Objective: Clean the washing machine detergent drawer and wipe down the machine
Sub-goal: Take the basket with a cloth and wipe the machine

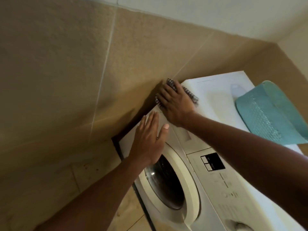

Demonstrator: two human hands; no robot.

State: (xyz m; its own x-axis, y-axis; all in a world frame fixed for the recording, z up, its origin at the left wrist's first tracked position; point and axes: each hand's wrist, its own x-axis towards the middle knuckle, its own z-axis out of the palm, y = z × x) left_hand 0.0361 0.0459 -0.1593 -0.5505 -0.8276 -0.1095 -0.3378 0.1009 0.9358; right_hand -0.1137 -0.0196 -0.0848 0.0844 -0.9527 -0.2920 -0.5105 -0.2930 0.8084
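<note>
Head view: you look down on a front-loading washing machine (208, 172) standing just beside a tan tiled wall (66, 64), the picture tilted.
Right hand (176, 104): your grip lies flat with fingers spread, pressing a checked cloth (190, 94) onto the top corner nearest the wall; the cloth is pinned under the palm, not pinched, which suits a wiping stroke.
Left hand (148, 139): open and holding nothing, palm against the machine's front upper corner above the round door (168, 182), probably to steady you as you lean in.
Detergent drawer (181, 135): it appears shut, flush in the front panel, partly under your right wrist.
Top of machine: a turquoise basket (270, 112) sits at the far side, well apart from the cloth.
Step in hand: wiping the top edge by the wall; whether the drawer is cleaned cannot be told.
Risk: the cloth could slip into the dark gap beside the wall.
</note>
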